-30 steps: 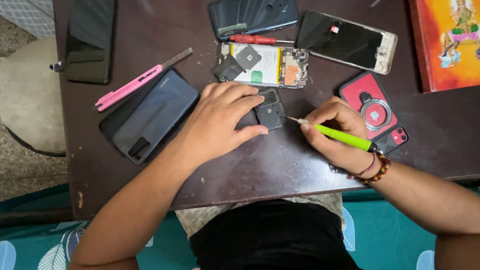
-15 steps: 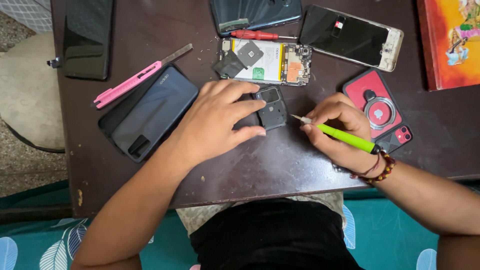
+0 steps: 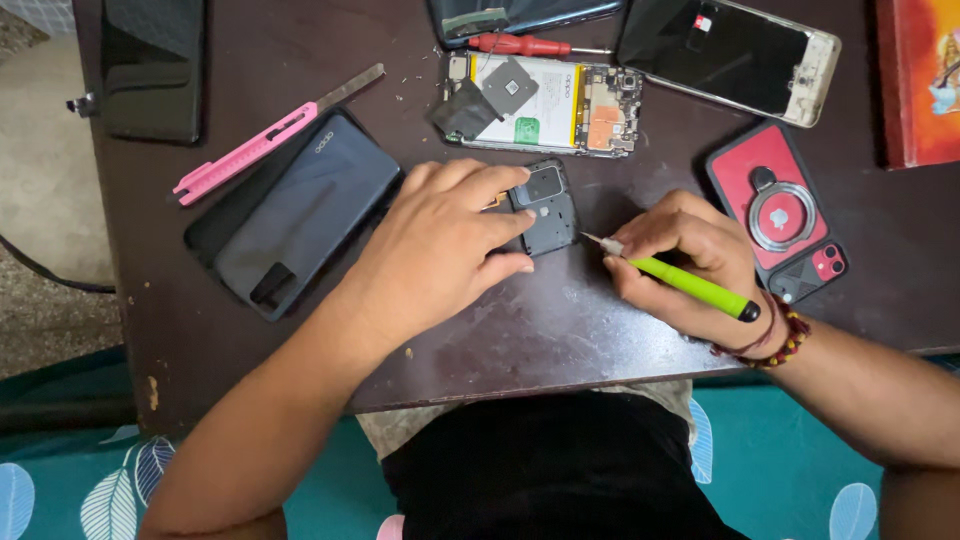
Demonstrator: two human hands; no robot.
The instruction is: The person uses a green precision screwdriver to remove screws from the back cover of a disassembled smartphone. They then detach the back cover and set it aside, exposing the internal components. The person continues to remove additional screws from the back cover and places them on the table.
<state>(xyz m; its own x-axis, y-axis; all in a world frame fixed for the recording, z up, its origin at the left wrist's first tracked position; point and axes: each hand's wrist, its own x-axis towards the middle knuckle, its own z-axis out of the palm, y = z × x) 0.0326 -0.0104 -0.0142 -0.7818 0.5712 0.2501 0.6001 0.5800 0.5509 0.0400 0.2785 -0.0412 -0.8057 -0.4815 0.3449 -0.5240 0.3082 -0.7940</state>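
Black phone cover piece (image 3: pixel 545 208) under my left hand (image 3: pixel 440 250) fingertips, pressed flat to table (image 3: pixel 560 330) | right hand (image 3: pixel 680 262) pinching green screwdriver (image 3: pixel 690 285), tip just right of piece | opened phone (image 3: pixel 545 105) beyond.

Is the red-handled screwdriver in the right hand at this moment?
No: the right hand grips a green-handled screwdriver, while the red-handled screwdriver lies untouched at the far side of the table.
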